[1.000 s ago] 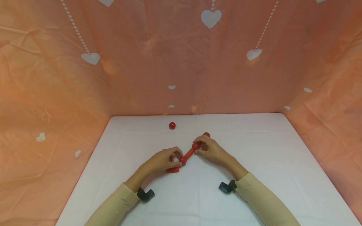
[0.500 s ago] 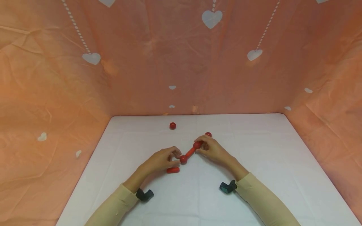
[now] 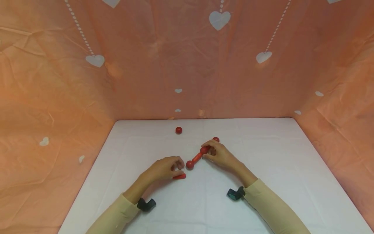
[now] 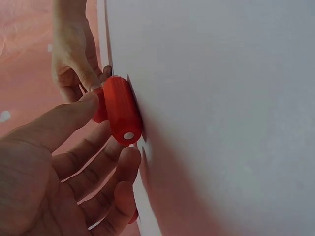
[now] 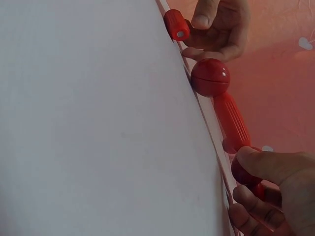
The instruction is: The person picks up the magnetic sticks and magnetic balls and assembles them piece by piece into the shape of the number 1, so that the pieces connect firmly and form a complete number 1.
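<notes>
Pinches the chain (image 3: 197, 158) by its middle ball (image 3: 204, 150) with the right hand (image 3: 220, 156); holds the left hand (image 3: 165, 168) slack and ungripping beside a rod (image 3: 180, 176); shows another ball (image 3: 179, 130) farther back on the table (image 3: 263, 156).

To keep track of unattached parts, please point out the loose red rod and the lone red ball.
Loose red rod (image 4: 121, 109): left wrist view, middle of its long side.
Lone red ball (image 3: 179, 130): head view, its middle.
</notes>
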Available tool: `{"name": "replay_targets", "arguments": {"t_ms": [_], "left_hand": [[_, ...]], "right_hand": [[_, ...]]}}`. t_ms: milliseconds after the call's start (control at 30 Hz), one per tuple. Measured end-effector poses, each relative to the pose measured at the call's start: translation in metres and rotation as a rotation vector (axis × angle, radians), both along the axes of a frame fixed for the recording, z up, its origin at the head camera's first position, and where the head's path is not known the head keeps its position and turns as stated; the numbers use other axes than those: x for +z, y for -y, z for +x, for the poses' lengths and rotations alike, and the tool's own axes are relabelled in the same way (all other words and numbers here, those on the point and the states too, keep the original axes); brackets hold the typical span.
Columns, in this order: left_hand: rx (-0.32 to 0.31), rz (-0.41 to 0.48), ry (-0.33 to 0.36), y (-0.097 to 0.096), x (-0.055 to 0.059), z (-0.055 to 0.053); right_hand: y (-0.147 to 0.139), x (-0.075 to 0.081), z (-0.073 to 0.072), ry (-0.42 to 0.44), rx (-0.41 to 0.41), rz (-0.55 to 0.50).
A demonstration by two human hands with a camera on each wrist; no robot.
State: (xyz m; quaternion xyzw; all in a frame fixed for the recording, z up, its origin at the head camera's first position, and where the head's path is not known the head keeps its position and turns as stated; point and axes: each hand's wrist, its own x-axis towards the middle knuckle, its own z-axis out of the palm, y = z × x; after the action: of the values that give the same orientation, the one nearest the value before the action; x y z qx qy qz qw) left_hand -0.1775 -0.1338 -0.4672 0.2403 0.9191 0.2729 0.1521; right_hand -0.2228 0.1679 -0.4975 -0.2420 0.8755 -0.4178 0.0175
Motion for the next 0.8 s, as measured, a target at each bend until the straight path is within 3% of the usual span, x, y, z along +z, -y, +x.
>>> {"name": "replay_targets", "arguments": {"t_ms": [400, 800], "left_hand": [[-0.053, -0.010, 0.004, 0.0023, 0.0047, 0.0077], [-0.088, -0.071, -0.057, -0.0002, 0.0018, 0.0102]], "right_hand": [[-0.0007, 0.0000, 0.0014, 0.011, -0.013, 0.003], [0.0003, -0.0003, 0.0012, -0.010, 0.004, -0.021]]}}
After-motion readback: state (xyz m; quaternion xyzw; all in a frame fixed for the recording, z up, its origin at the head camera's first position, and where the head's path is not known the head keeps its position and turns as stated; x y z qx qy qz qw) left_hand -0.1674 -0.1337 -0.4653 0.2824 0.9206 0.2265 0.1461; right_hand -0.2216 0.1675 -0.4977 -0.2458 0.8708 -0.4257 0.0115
